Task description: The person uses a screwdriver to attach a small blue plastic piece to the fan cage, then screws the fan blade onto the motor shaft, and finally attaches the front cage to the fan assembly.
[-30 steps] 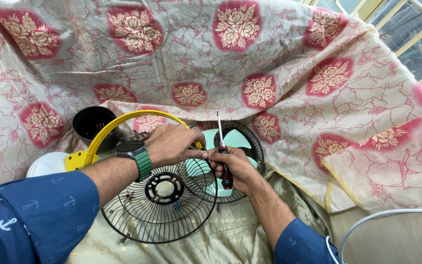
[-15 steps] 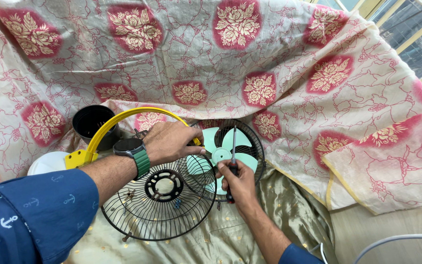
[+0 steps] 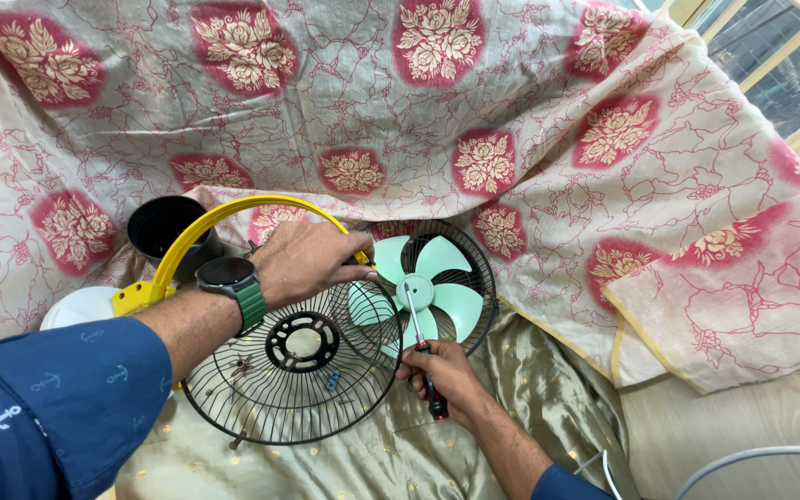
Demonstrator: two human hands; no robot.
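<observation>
My left hand (image 3: 306, 260) pinches the end of a yellow curved fan ring (image 3: 224, 215) at the top rim of a black wire fan guard (image 3: 293, 375), which lies flat on the cloth. My right hand (image 3: 439, 372) grips a screwdriver (image 3: 421, 350) with a red and black handle, its shaft pointing up toward the hub of a pale green fan blade (image 3: 423, 282). The blade rests inside a second black wire guard (image 3: 479, 264), just behind the first.
A black round cup-shaped part (image 3: 161, 225) and a white round part (image 3: 76, 306) sit at the left. Floral cream and red cloth (image 3: 530, 120) drapes behind. A white cable (image 3: 752, 458) curves at the lower right. A window frame (image 3: 789, 65) is at the top right.
My right hand has drawn back toward me and lowered with the screwdriver, uncovering the green blade. The left hand stays on the yellow ring.
</observation>
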